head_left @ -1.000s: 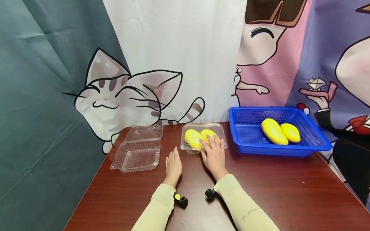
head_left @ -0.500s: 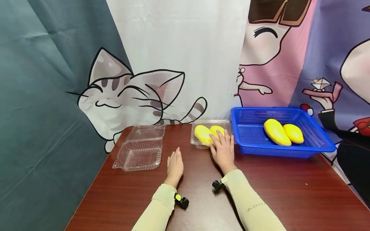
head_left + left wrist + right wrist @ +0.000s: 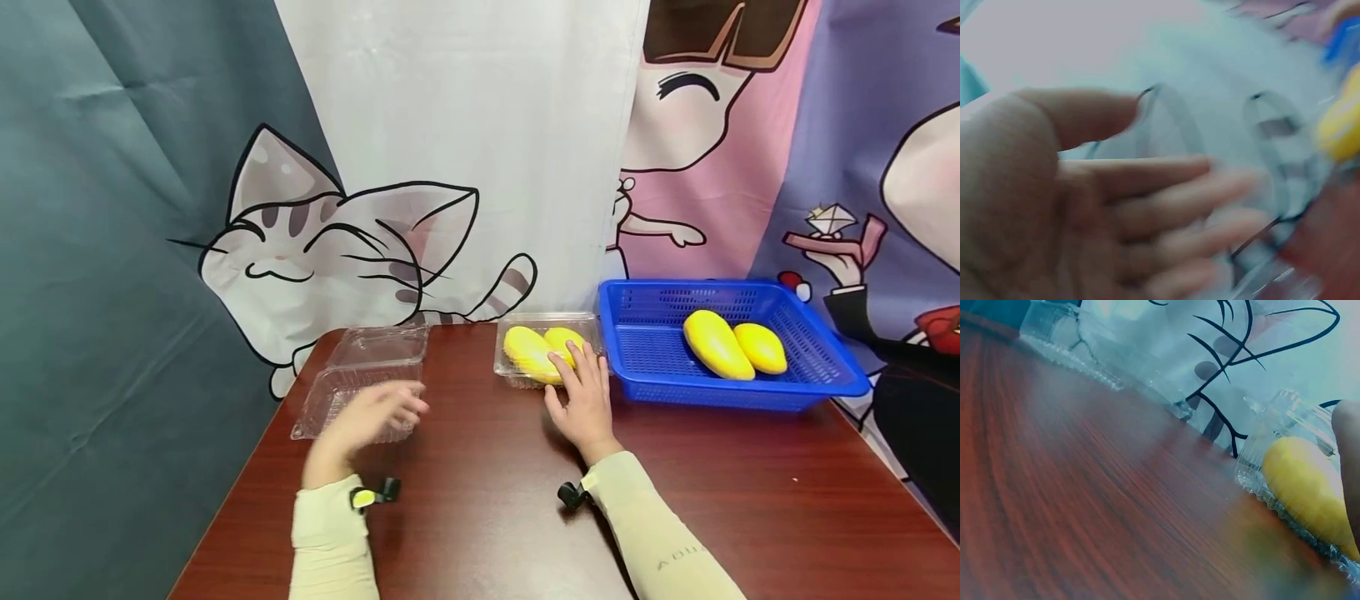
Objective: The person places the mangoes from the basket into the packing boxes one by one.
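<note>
Head view faces forward, down — closer wrist views share yellow fruit (image 3: 1300, 481).

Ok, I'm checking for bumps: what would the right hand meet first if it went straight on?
Probably the clear container holding yellow fruit: the fingertips of the right hand overlap it in the head view, though contact is hard to tell.

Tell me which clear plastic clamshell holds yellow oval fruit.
The clear clamshell at the right hand, beside the blue plastic basket: two yellow oval fruits sit inside. The other clamshell shows none.
</note>
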`<state>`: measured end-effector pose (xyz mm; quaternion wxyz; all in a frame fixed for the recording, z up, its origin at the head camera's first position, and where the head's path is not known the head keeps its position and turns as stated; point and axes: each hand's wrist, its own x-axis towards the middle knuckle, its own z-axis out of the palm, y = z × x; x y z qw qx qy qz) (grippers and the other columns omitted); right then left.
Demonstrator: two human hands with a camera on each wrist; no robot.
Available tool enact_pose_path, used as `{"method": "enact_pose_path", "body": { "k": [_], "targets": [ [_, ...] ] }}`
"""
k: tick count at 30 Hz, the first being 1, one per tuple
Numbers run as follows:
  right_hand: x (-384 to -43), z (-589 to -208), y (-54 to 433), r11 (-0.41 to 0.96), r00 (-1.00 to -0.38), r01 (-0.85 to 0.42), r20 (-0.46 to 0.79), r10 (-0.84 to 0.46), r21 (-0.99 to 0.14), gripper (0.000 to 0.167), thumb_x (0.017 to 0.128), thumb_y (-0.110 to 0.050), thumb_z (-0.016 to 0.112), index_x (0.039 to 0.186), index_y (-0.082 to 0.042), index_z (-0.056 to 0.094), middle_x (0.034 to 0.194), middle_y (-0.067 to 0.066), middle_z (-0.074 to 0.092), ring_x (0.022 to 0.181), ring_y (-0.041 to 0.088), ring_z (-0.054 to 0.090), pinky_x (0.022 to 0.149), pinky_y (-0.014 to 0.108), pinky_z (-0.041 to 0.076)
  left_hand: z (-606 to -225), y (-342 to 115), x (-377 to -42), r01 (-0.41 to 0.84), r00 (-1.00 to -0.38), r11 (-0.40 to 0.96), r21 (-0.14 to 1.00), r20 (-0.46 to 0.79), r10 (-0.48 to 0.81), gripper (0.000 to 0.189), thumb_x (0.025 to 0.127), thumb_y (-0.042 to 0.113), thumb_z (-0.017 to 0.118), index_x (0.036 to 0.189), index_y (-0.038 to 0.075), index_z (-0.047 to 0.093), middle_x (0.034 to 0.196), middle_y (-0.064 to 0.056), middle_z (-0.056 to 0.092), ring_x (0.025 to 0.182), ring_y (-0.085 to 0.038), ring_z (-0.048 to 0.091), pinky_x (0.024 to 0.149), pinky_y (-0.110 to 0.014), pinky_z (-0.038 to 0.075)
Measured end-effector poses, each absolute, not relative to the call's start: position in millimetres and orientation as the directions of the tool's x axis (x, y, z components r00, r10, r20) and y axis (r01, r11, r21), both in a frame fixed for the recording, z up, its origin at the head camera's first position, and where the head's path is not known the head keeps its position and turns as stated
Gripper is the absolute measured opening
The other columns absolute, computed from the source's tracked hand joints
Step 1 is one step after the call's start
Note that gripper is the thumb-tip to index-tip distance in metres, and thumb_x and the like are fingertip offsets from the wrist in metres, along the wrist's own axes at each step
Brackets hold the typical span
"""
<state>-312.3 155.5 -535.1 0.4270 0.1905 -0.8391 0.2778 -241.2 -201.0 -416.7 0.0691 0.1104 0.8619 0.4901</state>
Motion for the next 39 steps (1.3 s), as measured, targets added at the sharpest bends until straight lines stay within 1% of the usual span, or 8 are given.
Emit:
{"method": "enact_pose_path", "body": {
  "k": [3, 6, 10, 12, 17, 24, 29, 39],
  "targets": [
    [-309, -534, 154, 0.764, -0.552, -0.556, 0.833, -0.044, -0.327, 0.048, 0.086, -0.023, 0.063, 0.133, -0.016, 0.064, 0.15, 0.016, 0.049, 0.146, 0.04, 0.033, 0.112, 0.07, 0.021, -411, -238, -238, 0.11, -0.97, 0.429, 0.896, 0.191, -0.15, 0.037, 0.107, 0.027, 0.05, 0.132, 0.005, 0.065, 0.109, -0.008, 0.073, 0.09, -0.015, 0.066, 0.078, -0.03, 0.053],
    [-308, -533, 154, 0.758, -0.541, -0.558, 0.841, -0.023, -0.338, 0.046, 0.086, -0.02, 0.062, 0.132, -0.014, 0.065, 0.148, 0.016, 0.051, 0.144, 0.04, 0.036, 0.109, 0.071, 0.025, -423, -269, -238, 0.021, -0.808, 0.377, 0.926, 0.238, -0.538, 0.035, 0.104, 0.025, 0.051, 0.128, 0.006, 0.068, 0.116, -0.008, 0.07, 0.102, -0.014, 0.062, 0.086, -0.026, 0.048],
    [-307, -532, 153, 0.749, -0.521, -0.575, 0.853, -0.025, -0.329, 0.046, 0.084, -0.017, 0.063, 0.13, -0.013, 0.065, 0.146, 0.017, 0.052, 0.139, 0.045, 0.041, 0.107, 0.072, 0.027, -453, -298, -240, -0.093, -0.675, 0.259, 0.961, 0.131, -0.726, 0.043, 0.102, 0.026, 0.047, 0.136, 0.004, 0.062, 0.14, -0.016, 0.058, 0.129, -0.028, 0.049, 0.108, -0.04, 0.038],
    [-306, -532, 153, 0.747, -0.516, -0.581, 0.856, -0.03, -0.325, 0.046, 0.083, -0.017, 0.063, 0.129, -0.013, 0.066, 0.146, 0.017, 0.052, 0.138, 0.046, 0.041, 0.107, 0.072, 0.027, -469, -306, -243, -0.109, -0.683, 0.143, 0.984, 0.03, -0.73, 0.049, 0.103, 0.028, 0.043, 0.145, 0.004, 0.054, 0.148, -0.018, 0.049, 0.133, -0.033, 0.044, 0.111, -0.046, 0.034],
    [-302, -530, 151, 0.737, -0.521, -0.591, 0.853, -0.039, -0.328, 0.046, 0.084, -0.017, 0.061, 0.13, -0.012, 0.066, 0.146, 0.017, 0.052, 0.139, 0.045, 0.041, 0.111, 0.069, 0.024, -501, -313, -251, -0.116, -0.741, -0.075, 0.99, -0.137, -0.658, 0.058, 0.104, 0.033, 0.044, 0.158, 0.012, 0.036, 0.159, -0.013, 0.036, 0.141, -0.028, 0.037, 0.117, -0.04, 0.028],
    [-300, -531, 150, 0.731, -0.51, -0.598, 0.86, -0.032, -0.327, 0.045, 0.083, -0.015, 0.061, 0.128, -0.011, 0.067, 0.144, 0.018, 0.053, 0.136, 0.047, 0.044, 0.109, 0.071, 0.026, -517, -313, -253, 0.042, -0.871, -0.222, 0.974, -0.073, -0.486, 0.065, 0.105, 0.002, 0.04, 0.163, 0.016, 0.018, 0.165, -0.01, 0.028, 0.151, -0.022, 0.027, 0.12, -0.032, 0.024],
    [-300, -533, 153, 0.732, -0.513, -0.594, 0.858, -0.024, -0.334, 0.045, 0.083, -0.016, 0.06, 0.128, -0.011, 0.067, 0.144, 0.018, 0.054, 0.136, 0.046, 0.044, 0.106, 0.073, 0.027, -516, -305, -257, 0.069, -0.94, -0.249, 0.966, -0.02, -0.339, 0.069, 0.102, -0.01, 0.036, 0.163, 0.013, 0.014, 0.167, -0.013, 0.022, 0.153, -0.022, 0.022, 0.12, -0.029, 0.024],
    [-297, -535, 157, 0.729, -0.524, -0.587, 0.851, -0.01, -0.352, 0.046, 0.081, -0.012, 0.063, 0.127, -0.01, 0.067, 0.142, 0.019, 0.055, 0.136, 0.046, 0.044, 0.105, 0.073, 0.028, -524, -293, -256, 0.08, -0.981, -0.109, 0.991, 0.059, -0.186, 0.068, 0.099, -0.013, 0.032, 0.162, 0.005, 0.015, 0.166, -0.015, 0.022, 0.153, -0.027, 0.021, 0.118, -0.028, 0.028]
  ]
}}
